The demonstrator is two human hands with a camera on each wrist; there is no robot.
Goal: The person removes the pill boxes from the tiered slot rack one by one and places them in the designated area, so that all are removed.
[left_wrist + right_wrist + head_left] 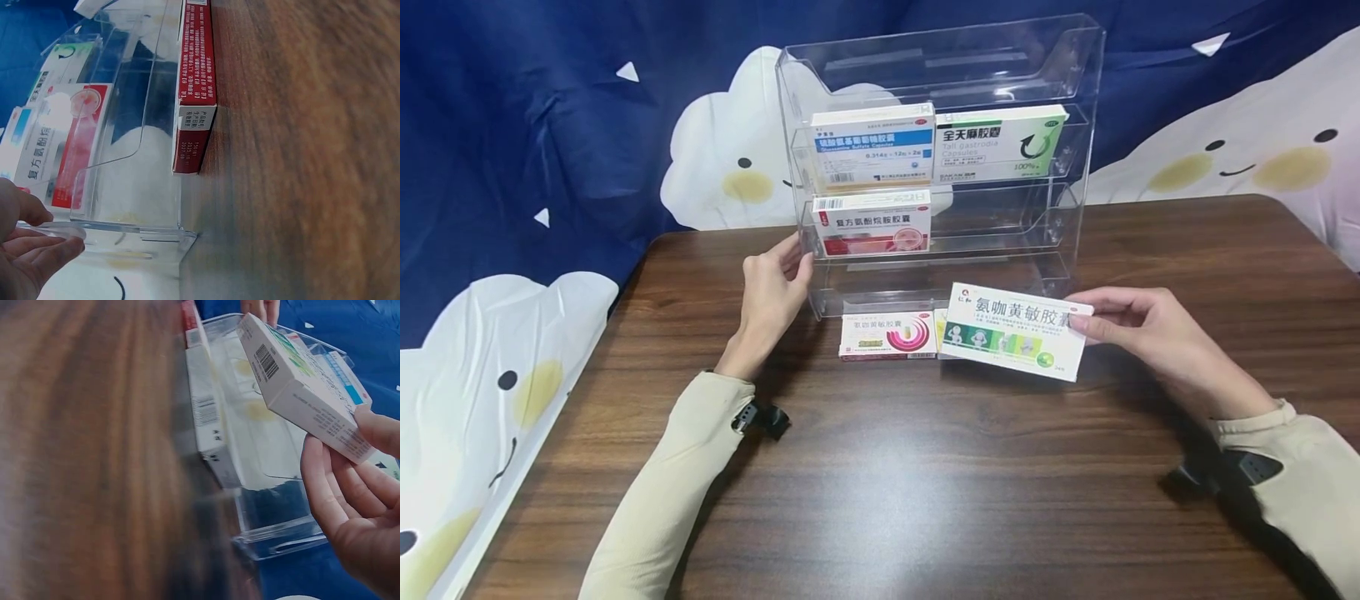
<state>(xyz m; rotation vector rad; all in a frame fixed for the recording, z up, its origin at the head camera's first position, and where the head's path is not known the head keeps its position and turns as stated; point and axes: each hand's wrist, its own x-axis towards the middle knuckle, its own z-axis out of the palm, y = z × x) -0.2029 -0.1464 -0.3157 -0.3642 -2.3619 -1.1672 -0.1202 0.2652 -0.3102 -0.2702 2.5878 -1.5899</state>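
Observation:
My right hand (1165, 342) pinches the right end of a white and green medicine box (1011, 333) between thumb and fingers. The box hangs tilted, in front of a clear plastic display rack (1000, 254). With thumb and fingers on either side, my left hand (25, 244) grips the rack's left side panel. On the rack stand a blue and white box (872, 150), a green and white box (1000, 146) and, one tier lower, a red and white box (872, 225). At the rack's foot is a box with a pink swirl (887, 336). Another box beside it is mostly hidden by the held one.
The rack stands towards the back of a brown wooden table (925, 483). Behind it hangs a blue curtain (550, 100) with white smiling clouds. Dark straps with a small device sit on both wrists.

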